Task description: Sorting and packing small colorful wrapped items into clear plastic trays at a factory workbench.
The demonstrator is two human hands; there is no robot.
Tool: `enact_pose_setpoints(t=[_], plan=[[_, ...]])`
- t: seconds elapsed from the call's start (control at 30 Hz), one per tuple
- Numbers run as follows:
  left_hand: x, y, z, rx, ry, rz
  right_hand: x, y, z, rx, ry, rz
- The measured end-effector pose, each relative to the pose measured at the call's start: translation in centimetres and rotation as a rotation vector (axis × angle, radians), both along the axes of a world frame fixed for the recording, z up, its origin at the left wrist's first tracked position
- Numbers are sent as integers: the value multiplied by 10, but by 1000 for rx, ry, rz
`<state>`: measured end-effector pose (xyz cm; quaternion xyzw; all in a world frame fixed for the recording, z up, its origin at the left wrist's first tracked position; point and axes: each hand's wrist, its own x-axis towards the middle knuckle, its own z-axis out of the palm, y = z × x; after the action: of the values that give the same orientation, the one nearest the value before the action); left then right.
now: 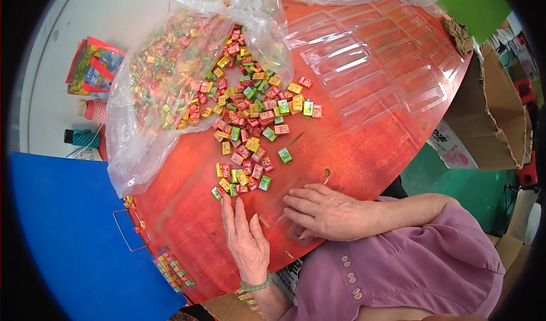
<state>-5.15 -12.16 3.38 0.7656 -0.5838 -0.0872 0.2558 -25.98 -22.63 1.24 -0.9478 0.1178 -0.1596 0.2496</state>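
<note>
Small wrapped candy boxes (250, 144) in red, yellow, green and pink lie in a loose heap on the orange-red table (352, 156). My left hand (247, 247), with a green bead bracelet at the wrist, has its fingers stretched out and apart. Its fingertips reach the nearest pieces of the heap. To its right, my right hand (335, 214) lies low over the table's near edge, its fingers extended. Under that hand shows part of a clear plastic piece (300, 233), mostly hidden; I see no firm grip on it.
A large clear bag (133, 161) of more boxes spills from the far left. Clear plastic trays (375, 53) cover the far right. A cardboard box (489, 116) stands beyond the right edge. At left are a blue panel (85, 230) and packed candy rows (173, 271).
</note>
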Motion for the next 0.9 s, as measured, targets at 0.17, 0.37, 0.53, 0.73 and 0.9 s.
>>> enact_pose_setpoints(t=[0.17, 0.37, 0.53, 0.73, 0.9], plan=[[20, -14, 8, 10, -23, -22, 21, -3, 1, 116, -165, 123], [36, -32, -1, 18, -191, 0, 20, -62, 20, 12, -66, -226], [34, -41, -4, 22, -253, 16, 27, -78, 2, 13, -9, -263], [32, -48, -4, -57, -219, -43, 29, -78, 7, 26, 13, -217], [25, -69, -9, -109, -186, -139, 25, -84, 8, -26, 24, -229]])
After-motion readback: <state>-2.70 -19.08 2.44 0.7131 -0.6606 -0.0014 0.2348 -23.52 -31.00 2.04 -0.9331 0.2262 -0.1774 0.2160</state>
